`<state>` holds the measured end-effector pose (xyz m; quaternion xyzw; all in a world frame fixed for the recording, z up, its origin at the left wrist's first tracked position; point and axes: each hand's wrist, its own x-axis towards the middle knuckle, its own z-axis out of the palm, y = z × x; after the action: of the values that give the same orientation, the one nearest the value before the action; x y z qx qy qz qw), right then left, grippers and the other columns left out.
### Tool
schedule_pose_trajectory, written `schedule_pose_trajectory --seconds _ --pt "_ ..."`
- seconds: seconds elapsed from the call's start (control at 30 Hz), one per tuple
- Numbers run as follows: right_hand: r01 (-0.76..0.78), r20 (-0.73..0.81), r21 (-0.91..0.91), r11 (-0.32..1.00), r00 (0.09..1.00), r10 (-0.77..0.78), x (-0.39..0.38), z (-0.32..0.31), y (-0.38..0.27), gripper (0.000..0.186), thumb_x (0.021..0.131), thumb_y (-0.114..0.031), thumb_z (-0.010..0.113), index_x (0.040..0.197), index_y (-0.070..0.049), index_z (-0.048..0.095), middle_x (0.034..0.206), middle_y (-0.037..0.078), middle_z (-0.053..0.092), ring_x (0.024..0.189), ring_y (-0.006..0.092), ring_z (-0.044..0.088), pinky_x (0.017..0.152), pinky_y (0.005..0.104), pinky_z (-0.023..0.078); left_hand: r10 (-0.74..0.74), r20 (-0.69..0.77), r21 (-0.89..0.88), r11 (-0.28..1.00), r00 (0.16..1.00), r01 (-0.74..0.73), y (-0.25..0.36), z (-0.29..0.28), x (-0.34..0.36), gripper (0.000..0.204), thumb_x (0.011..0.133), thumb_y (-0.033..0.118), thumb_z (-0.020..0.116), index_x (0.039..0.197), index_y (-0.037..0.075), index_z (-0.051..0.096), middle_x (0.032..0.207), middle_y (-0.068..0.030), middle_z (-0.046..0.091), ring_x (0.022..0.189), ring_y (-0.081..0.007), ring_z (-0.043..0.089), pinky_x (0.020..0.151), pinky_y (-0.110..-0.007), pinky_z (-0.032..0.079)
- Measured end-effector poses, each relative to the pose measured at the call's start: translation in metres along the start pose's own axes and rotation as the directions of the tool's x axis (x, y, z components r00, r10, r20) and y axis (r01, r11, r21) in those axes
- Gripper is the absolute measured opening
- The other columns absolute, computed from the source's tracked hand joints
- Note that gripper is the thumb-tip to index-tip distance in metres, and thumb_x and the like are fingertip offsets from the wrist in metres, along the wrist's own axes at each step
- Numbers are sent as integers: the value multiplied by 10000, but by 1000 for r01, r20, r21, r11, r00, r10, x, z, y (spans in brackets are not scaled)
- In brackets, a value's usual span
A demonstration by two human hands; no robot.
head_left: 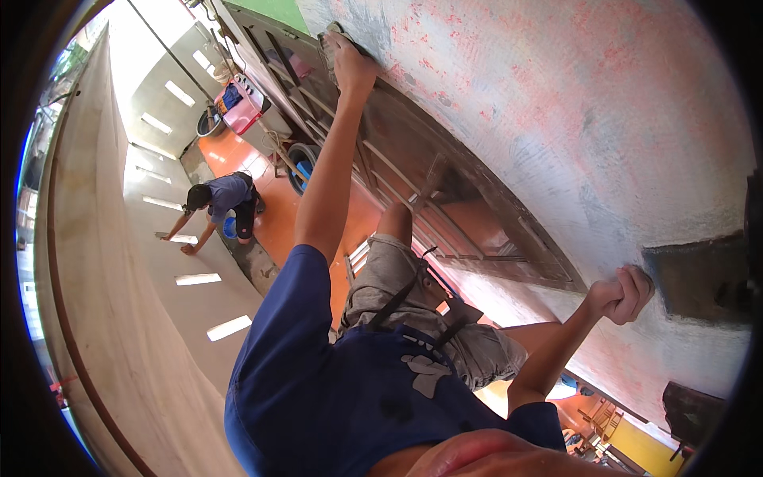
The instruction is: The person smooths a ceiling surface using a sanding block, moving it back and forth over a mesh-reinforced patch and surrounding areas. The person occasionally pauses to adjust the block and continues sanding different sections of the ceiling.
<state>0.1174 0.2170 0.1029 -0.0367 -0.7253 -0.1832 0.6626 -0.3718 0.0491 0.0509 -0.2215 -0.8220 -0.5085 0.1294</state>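
Note:
My left hand is raised at the top, closed on a flat greyish pad against the upper edge of a dark window frame, beside the mottled pink-and-white wall. My right hand is closed against the wall at the right, fingers curled, just left of a dark rectangular recess; what it holds, if anything, is hidden. Metal bars cross the window below my left hand.
A co-worker crouches at a slotted low wall by a blue bucket. Beyond are an orange tiled floor, a pink container and dark tubs. A long beige board runs along the left. Furniture shows lower right.

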Motion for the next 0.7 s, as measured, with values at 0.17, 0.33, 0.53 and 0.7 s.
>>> schedule_pose_trajectory --seconds 0.17,0.33,0.53,0.7 --pt "21 63 -19 1000 998 -19 -2 -12 4 215 819 12 464 729 -36 654 697 111 634 600 273 568 552 358 448 261 -75 168 955 962 -245 -6 20 -48 844 818 -31 595 1516 -200 152 1579 -425 188 1389 -528 392 1114 -467 418" --pt "25 64 -29 999 998 -23 -6 -11 6 213 809 -4 468 721 -43 658 685 108 633 595 271 567 559 364 450 82 -60 40 996 995 -80 -40 10 -2 826 838 -41 570 1531 -182 144 1591 -415 170 1463 -516 281 1139 -477 391" --pt "42 -16 -77 996 999 -44 -7 -4 7 211 794 -17 477 673 -45 648 651 104 624 574 262 566 527 357 434 118 134 167 976 984 -140 -34 21 -47 833 802 -103 514 1537 -174 127 1602 -410 133 1463 -528 265 1166 -475 356" --pt "82 -71 -114 990 993 -91 -13 -2 11 218 787 -46 476 633 -54 630 601 94 604 525 242 537 490 334 396 207 92 81 973 974 -215 -36 32 -74 834 792 -123 495 1534 -176 118 1605 -409 123 1464 -535 251 1175 -481 344"
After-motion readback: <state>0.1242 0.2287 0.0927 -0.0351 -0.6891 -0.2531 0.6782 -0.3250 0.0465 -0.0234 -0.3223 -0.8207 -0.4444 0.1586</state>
